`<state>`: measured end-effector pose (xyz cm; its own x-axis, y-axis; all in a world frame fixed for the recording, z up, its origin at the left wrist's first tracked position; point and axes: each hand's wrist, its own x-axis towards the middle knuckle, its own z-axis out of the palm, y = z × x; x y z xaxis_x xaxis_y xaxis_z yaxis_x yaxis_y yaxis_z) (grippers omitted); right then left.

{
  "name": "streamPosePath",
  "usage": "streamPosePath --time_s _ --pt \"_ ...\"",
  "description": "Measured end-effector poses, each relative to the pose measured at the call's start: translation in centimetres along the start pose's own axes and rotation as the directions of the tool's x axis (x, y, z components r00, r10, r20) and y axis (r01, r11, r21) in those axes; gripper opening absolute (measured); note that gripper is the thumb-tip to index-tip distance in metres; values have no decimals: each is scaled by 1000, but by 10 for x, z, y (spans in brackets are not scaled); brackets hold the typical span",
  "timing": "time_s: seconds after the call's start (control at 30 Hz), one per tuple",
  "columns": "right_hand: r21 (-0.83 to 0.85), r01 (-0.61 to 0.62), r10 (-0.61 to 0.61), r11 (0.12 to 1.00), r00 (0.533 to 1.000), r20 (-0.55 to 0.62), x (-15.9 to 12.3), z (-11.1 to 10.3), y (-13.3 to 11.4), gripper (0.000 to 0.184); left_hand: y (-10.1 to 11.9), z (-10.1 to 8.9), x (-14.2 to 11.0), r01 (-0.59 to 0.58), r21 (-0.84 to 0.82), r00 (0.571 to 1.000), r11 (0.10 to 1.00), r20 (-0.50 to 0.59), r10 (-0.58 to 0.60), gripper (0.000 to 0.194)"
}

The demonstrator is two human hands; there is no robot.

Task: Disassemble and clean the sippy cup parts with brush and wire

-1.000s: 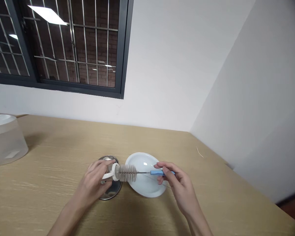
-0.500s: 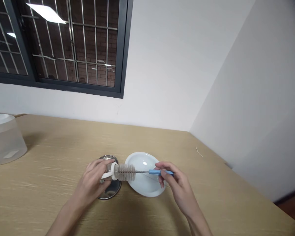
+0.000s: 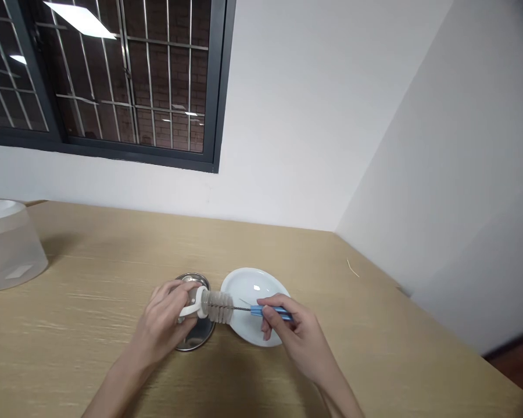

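1. So your left hand (image 3: 161,316) is clamping around the bottle (image 3: 192,295), thumb on one side, fingers on the other. You're holding it on its side, mouth pointing right, above the steel dish (image 3: 197,338); can't tell if it's touching that.
2. Your right hand (image 3: 294,328) is pinching the blue handle of the brush (image 3: 255,310) between thumb and fingers, over the white dish (image 3: 244,283). Your hands are staying out of each other's way, with the brush bridging the gap.
3. The bristles are poking out of the white collar (image 3: 203,302), and the inner end looks to be sitting in the mouth. How deep it's going, I can't say, your fingers are hiding the bottle.
4. My read: you're doing the brush-in-bottle step, and you're partway in, since plenty of bristle is showing outside.
5. Next move, I'd say, is calling for a firm left grip and a straight push along the bottle's line, maybe with a twist. If you're going in crooked, the thin wire stem could be bending.
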<state>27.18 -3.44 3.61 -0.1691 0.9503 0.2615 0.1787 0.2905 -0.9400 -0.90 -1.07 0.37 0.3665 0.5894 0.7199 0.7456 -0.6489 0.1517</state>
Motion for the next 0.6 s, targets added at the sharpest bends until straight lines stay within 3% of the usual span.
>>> streamPosePath --time_s 0.2,0.3,0.4,0.6 --pt "-80 -3 6 997 999 38 0 10 6 30 0 3 -1 25 -15 999 1000 37 -24 37" --pt "-235 106 -115 966 993 -21 1 7 12 22 -2 3 0 89 -48 991 995 103 -84 39" --pt "-366 265 -280 892 960 12 4 -1 16 11 -4 0 1 131 -91 979 987 170 -114 39" --pt "-400 402 -414 823 908 60 7 -3 21 12 -6 -3 0 109 -62 984 992 152 -98 43"
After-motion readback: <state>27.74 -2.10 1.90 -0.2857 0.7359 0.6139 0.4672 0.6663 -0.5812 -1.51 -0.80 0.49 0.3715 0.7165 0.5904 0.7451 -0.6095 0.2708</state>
